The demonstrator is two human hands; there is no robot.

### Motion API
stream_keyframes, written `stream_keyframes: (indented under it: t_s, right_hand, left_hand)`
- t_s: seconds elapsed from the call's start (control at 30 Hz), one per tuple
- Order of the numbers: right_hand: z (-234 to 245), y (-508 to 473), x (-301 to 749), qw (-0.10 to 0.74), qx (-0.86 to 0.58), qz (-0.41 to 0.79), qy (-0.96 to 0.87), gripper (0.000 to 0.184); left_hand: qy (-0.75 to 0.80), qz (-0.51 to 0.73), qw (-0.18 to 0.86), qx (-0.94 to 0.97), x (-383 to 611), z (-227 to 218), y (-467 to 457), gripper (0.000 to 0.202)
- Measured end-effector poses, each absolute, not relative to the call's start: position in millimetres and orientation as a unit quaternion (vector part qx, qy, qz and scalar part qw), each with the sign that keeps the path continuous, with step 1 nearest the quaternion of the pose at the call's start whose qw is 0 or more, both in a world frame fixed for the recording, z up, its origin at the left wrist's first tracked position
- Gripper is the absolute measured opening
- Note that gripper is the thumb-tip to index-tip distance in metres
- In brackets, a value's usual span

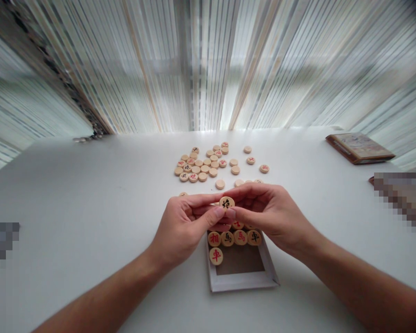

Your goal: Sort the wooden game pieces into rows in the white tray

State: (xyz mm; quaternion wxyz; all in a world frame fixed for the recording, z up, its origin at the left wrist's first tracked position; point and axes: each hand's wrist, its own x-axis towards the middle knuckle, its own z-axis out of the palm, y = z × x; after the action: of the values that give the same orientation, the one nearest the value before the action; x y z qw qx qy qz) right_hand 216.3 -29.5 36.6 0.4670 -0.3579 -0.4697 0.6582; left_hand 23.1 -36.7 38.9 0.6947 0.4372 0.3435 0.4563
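Between the fingertips of both hands is a round wooden Chinese chess piece (226, 204) with a black character facing me. My left hand (190, 219) pinches its left side, thumb in front. My right hand (263, 215) grips the same piece from the right. Just below lies a shallow white cardboard box (242, 281) with a brown bottom. Inside it stand rows of chess pieces, including a red-marked piece (216, 255) alone in the nearest row and a black-marked piece (254, 237) at the right wall. My hands hide the box's far part.
Beyond my hands, many loose chess pieces (204, 169) lie on the white table (90, 208), some blank side up. A flat brown box (360, 148) lies at the far right. Striped curtains (208, 64) hang behind the table. Blurred-out patches cover both side edges.
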Motion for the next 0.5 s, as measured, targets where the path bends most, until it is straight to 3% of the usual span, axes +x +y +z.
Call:
stream_keyframes:
  t_s: [0.23,0.5]
  right_hand:
    - [39.8,-30.8,214.4,0.459,-0.381,0.664,-0.45,0.04]
    - [41.1,-32.3,215.8,0.477,-0.364,0.659,-0.453,0.033]
  left_hand:
    - [0.364,0.45,0.65,0.492,26.6,45.0,-40.3,0.03]
    - [0.367,0.436,0.613,0.546,23.0,42.6,-44.3,0.027]
